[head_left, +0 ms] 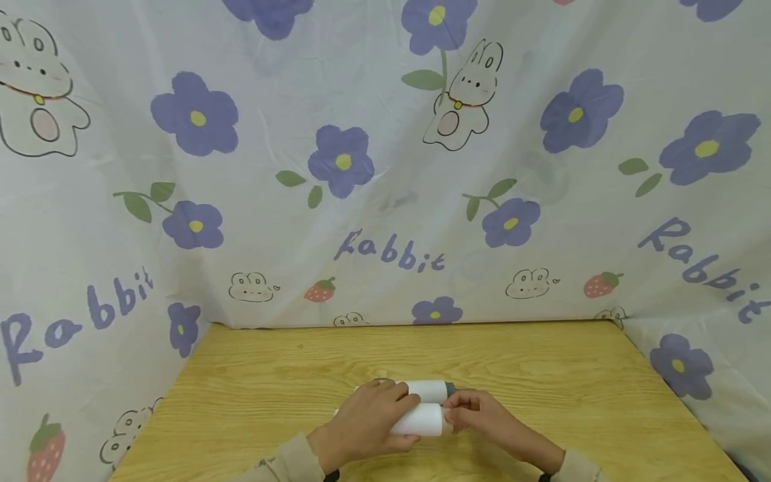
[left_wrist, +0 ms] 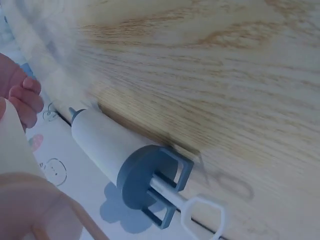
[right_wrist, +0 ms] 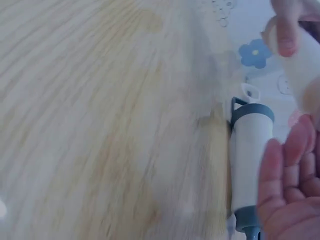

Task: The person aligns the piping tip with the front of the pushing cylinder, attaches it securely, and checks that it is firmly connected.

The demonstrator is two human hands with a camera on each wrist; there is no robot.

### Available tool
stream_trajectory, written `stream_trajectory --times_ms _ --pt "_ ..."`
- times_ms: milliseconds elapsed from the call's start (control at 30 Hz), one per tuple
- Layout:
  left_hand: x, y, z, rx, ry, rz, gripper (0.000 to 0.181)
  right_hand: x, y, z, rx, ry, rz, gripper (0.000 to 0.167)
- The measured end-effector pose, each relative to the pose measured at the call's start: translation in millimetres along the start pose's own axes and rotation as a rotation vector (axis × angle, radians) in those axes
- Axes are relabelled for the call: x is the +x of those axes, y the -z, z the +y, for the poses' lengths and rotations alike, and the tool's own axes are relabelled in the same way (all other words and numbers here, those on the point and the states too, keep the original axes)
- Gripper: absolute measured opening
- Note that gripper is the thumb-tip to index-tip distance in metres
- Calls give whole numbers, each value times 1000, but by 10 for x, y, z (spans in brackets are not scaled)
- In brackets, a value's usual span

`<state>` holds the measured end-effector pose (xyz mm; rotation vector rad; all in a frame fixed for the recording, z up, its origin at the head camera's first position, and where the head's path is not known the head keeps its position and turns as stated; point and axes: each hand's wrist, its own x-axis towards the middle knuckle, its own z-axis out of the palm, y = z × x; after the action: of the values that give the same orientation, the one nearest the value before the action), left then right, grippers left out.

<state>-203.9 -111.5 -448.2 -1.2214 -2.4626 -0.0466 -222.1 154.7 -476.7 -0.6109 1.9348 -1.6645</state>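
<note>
My left hand (head_left: 369, 416) holds a plain white cylinder (head_left: 424, 420) crosswise, slightly tilted; its left end is mostly hidden. Fingers of my right hand (head_left: 482, 416) are at the cylinder's right end; in the right wrist view they look relaxed, palm showing, and seem to touch it. Just behind lies a large white syringe-like tube (left_wrist: 107, 140) with grey end caps, side grips and a small grey nozzle. A white rod with an angular ring handle (left_wrist: 204, 212) sticks out of its capped end. In the right wrist view the tube (right_wrist: 252, 160) lies beside my right fingers.
A wood-grain tabletop (head_left: 271, 375) carries everything. Hanging cloth (head_left: 271, 234) printed with purple flowers, rabbits and strawberries walls off the back and both sides of the table.
</note>
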Motion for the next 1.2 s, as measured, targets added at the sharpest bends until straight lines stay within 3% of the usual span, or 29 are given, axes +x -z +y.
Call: stream_trajectory --times_ms 67,133,233,300,367,467,633,700,833,967,1067,1200 --pt "-2 -17 -10 -30 15 2 40 -3 -4 -13 -2 -22 19 35" --pt "-7 -38 -30 -89 47 4 38 -17 -14 -13 -69 20 59 32" --pt "-14 -68 -78 -170 102 3 38 -46 -33 17 -326 254 127 27" --pt "-16 -70 -116 -202 128 -11 38 -52 -48 51 -564 466 194 36" --pt "-11 -52 -144 -223 141 -33 38 -45 -59 79 -724 635 244 48" --pt "11 -7 -142 -241 139 -68 37 -23 -74 105 -806 731 261 51" --pt "34 0 -91 -223 109 -83 36 -11 -87 94 -733 693 235 34" --pt "34 -10 -75 -203 92 -76 36 -11 -76 84 -658 641 200 28" --pt "43 -12 -36 -149 68 -71 38 -23 -17 77 -436 436 96 17" --pt "46 -15 -1 -96 63 -68 39 -18 37 72 -262 254 29 19" --pt "43 -18 15 -81 65 -55 39 -5 57 67 -233 234 10 20" --pt "37 -28 16 -96 75 -33 37 -8 55 41 -405 334 31 17"
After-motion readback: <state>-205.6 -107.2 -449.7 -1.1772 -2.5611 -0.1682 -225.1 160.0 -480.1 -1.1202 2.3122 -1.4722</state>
